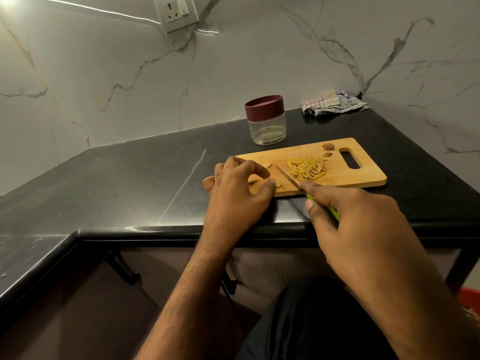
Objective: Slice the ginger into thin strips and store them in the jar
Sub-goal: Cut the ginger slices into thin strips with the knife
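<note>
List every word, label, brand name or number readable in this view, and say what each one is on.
None can be read.
Jar: clear glass with a maroon lid, no label showing.
Board: plain wood, no print.
Knife: no mark visible on the blade.
Wall socket: any markings are too small to read.
Cloth: stripes only.
</note>
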